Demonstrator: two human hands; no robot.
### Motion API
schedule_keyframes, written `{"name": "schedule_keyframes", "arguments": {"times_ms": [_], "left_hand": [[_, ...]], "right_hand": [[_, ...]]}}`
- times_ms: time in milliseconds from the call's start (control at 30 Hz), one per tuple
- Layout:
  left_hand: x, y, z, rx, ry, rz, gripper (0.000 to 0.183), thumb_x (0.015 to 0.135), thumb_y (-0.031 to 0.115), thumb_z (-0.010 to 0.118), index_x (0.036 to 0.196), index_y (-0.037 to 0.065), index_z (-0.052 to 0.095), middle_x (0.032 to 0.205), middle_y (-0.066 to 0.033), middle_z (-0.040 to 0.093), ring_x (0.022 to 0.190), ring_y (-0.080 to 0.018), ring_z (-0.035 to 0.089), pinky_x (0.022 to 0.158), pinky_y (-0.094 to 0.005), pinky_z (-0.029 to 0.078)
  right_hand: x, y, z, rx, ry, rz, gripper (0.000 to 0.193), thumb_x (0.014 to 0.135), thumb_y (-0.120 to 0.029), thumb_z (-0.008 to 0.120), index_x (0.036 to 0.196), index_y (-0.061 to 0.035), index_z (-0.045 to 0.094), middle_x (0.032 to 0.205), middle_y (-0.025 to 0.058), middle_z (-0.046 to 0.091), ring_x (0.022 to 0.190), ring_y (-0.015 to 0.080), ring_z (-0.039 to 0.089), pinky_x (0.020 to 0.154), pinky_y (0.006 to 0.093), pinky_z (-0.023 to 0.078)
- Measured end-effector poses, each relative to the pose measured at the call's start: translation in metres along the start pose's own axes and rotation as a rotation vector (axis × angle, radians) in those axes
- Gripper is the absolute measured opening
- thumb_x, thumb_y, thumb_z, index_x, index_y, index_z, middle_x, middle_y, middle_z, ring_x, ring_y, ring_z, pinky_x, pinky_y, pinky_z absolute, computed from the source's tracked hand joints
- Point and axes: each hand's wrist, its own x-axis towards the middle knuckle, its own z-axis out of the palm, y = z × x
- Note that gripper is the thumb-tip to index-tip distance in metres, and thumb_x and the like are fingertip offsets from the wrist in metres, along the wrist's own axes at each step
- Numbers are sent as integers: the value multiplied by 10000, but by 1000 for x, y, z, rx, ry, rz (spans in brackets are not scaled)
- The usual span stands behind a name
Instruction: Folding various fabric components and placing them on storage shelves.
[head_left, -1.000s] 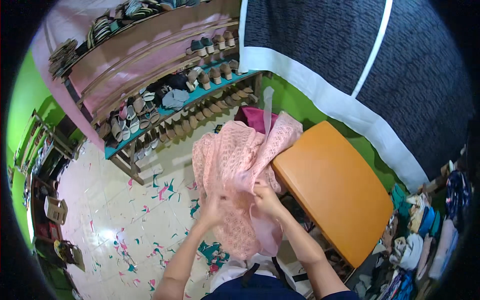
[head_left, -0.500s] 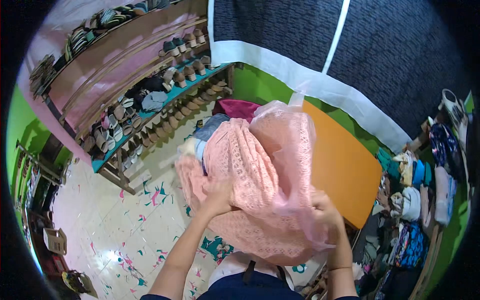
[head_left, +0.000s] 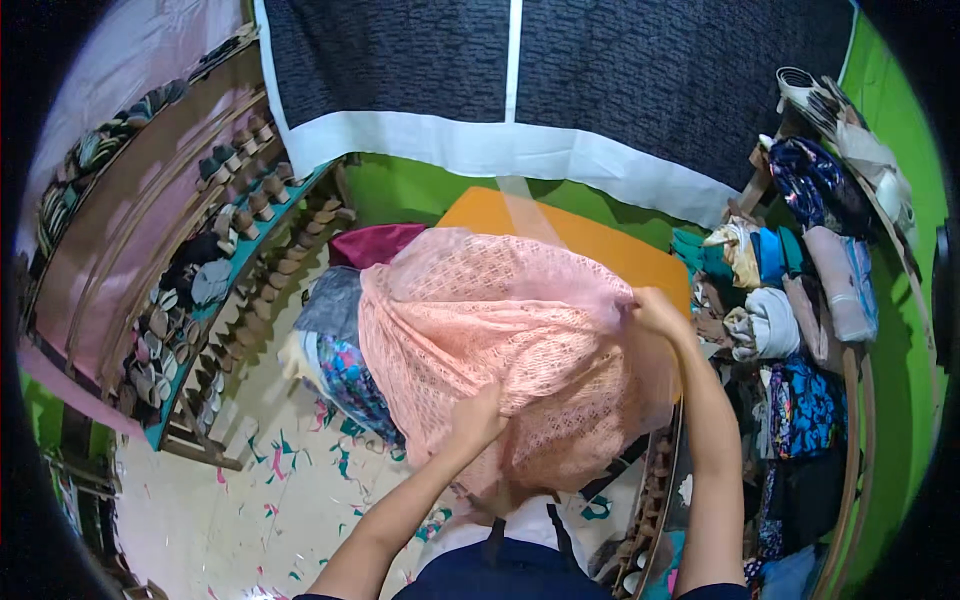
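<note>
A large piece of pink lace cloth (head_left: 455, 335) hangs in loose folds in front of me, gripped by both my hands. My left hand (head_left: 480, 415) is closed on a gathered fold near its lower middle. At the right end, my right hand (head_left: 655, 310) pinches the cloth's upper edge and holds it raised. Sheer pink material shows along that right side. Behind and under the lace lies an orange table (head_left: 610, 250), partly covered. Left of the lace are a grey folded cloth (head_left: 335, 305) and a blue flowered cloth (head_left: 350, 375).
A wooden shoe rack (head_left: 235, 270) with several rows of shoe lasts stands at the left. Maroon cloth (head_left: 375, 243) lies at the far left of the table. Stacked fabrics (head_left: 770, 320) fill a shelf on the right. Fabric scraps (head_left: 275, 460) litter the tiled floor (head_left: 200, 520).
My view has turned to the right. The lace, bunched and hanging before, is now spread wider over the table's near side. My right hand has gone up and outward with its edge.
</note>
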Motion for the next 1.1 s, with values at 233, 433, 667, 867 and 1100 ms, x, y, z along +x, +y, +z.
{"name": "schedule_keyframes", "arguments": {"times_ms": [233,433,667,867,1100], "left_hand": [[94,100,16,-155,91,130,415,677,284,658,965,41,484,819,-154,552,716,-308,575,587,-387,458],[173,154,28,-207,219,254,701,652,481,689,1153,49,458,923,-139,529,834,-299,553,716,-370,457],[206,73,101,-32,108,44,776,690,455,659,1253,19,351,1210,-221,370,1062,-397,421,866,-483,366],[188,72,146,76,-496,120,542,712,302,639,1124,18,431,983,-200,513,873,-346,517,747,-430,418],[207,61,62,-154,-361,11,518,731,356,634,1076,11,462,923,-188,544,822,-337,550,702,-404,443]], "right_hand": [[82,37,-107,-348,361,125,294,680,-29,468,888,-109,659,831,153,627,789,313,600,704,356,472],[156,84,-156,-506,798,-3,235,758,-53,467,959,-76,588,872,113,627,850,270,582,900,461,377],[162,168,-63,-592,466,218,363,846,-266,465,1136,-50,503,1089,166,549,1043,317,488,939,510,291],[114,203,-2,-35,204,470,449,884,-349,392,1162,-19,515,1246,212,438,1182,333,392,983,476,255],[87,178,0,362,171,356,275,793,-205,604,862,61,601,877,177,604,826,286,584,754,302,430]]}}
